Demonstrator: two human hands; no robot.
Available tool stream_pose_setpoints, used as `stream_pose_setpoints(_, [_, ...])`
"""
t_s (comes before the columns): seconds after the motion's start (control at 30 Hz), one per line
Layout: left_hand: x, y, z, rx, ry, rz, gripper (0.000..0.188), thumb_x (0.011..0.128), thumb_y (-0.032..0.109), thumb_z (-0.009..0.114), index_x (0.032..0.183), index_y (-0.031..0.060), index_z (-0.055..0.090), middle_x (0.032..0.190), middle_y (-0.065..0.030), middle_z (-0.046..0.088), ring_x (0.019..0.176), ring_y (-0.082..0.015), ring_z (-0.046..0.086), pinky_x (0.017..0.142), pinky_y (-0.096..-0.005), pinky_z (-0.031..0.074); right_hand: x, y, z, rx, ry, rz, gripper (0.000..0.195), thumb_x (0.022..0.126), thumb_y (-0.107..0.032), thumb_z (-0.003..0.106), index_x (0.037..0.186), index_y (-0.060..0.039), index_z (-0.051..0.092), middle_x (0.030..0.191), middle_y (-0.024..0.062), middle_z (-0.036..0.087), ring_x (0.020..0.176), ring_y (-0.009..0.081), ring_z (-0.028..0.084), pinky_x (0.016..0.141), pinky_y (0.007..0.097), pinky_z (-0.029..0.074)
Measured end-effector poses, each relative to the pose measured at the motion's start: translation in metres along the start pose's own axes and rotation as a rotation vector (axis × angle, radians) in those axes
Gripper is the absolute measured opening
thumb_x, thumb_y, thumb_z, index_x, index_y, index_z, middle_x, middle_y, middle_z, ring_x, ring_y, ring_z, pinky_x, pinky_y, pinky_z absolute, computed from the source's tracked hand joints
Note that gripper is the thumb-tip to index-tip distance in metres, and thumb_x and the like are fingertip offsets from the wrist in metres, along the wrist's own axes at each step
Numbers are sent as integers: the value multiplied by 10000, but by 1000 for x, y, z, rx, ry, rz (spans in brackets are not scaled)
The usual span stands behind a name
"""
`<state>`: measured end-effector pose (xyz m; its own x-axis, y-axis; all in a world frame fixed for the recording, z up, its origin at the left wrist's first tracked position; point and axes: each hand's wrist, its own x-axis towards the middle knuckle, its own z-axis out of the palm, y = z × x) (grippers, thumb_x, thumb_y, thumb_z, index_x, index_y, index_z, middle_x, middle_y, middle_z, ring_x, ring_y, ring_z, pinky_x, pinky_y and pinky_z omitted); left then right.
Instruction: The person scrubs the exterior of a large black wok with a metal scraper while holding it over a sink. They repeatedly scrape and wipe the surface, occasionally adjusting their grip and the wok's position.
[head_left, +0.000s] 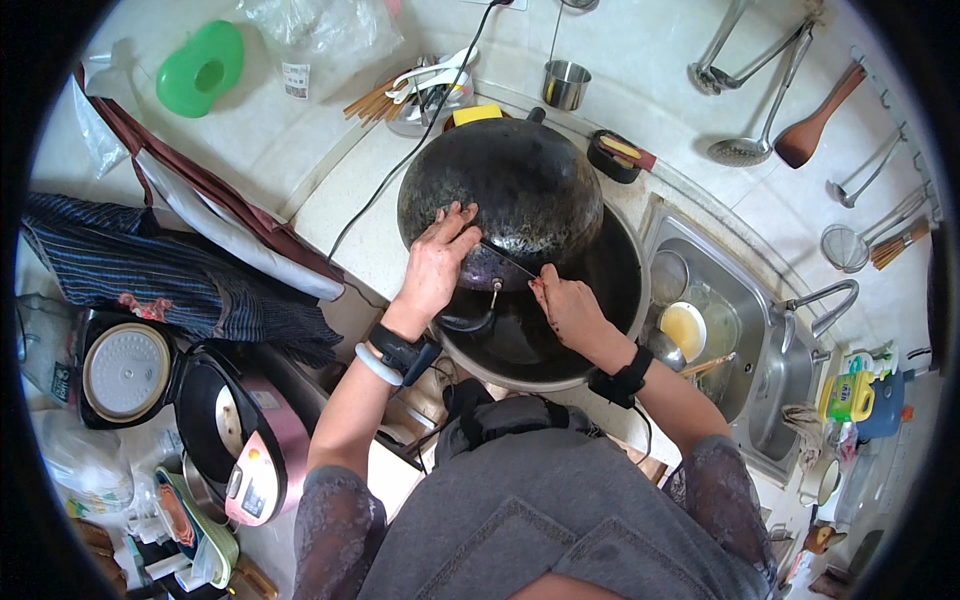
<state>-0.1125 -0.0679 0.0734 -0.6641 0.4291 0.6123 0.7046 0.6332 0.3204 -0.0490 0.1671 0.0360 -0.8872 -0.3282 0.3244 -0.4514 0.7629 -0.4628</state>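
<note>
A blackened metal wok (510, 172) is turned with its rounded outside up, tilted over a large dark basin (637, 277) with a pale rim. My left hand (442, 255) lies on the wok's lower left side, fingers spread, its fingertips at one end of a thin dark strip-like tool (510, 259). The tool's other end runs into my right hand (566, 304), whose fingers are closed around it and bear dark smudges. The tool rests along the wok's surface; its exact kind cannot be told. Below it, a small metal fitting (496, 285) shows near the wok's edge.
On the right, a steel sink (757, 352) holds a yellowish bowl (682, 331), strainers and chopsticks. A black cable (397, 163) crosses the counter at left. Behind the wok are a yellow sponge (477, 115) and a utensil holder. An open pink rice cooker (262, 450) stands at lower left.
</note>
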Motion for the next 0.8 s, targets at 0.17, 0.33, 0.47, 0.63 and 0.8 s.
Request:
stream_pose_setpoints(0.17, [4,-2,-2,-55,-4,-48,247,782,-85,604,1009,6,633,1351,-178,606,1281,-393,560,1108,-469,452,9,0,-8,-28,-50,3,214,1015,-187,547,959,1,462,658,218,613,619,416,635,557,494,488])
stream_pose_setpoints(0.33, [0,4,-2,35,2,25,217,790,-82,605,988,3,632,1357,-172,603,1255,-391,579,1092,-465,467,-5,2,2,-26,-57,50,221,1010,-195,562,967,1,468,687,214,629,641,412,644,571,496,491])
stream_pose_setpoints(0.47, [-1,2,-3,-14,-8,-46,221,792,-83,603,991,8,632,1334,-178,612,1215,-398,603,1056,-444,499,4,-5,-10,-65,-71,56,223,1007,-196,567,966,-1,467,691,206,638,645,408,648,573,491,499])
stream_pose_setpoints(0.63, [3,7,-5,14,23,-2,224,800,-91,595,994,15,631,1302,-175,628,1195,-397,613,1036,-434,513,2,2,-2,-39,-48,38,214,1011,-184,558,973,4,464,700,212,642,653,402,654,576,486,506])
stream_pose_setpoints(0.8, [1,6,-4,15,-16,-46,232,778,-88,599,984,17,625,1330,-176,613,1238,-396,586,1090,-445,475,6,2,-6,-54,-55,30,226,1011,-193,558,944,2,465,677,211,631,632,407,649,560,484,503])
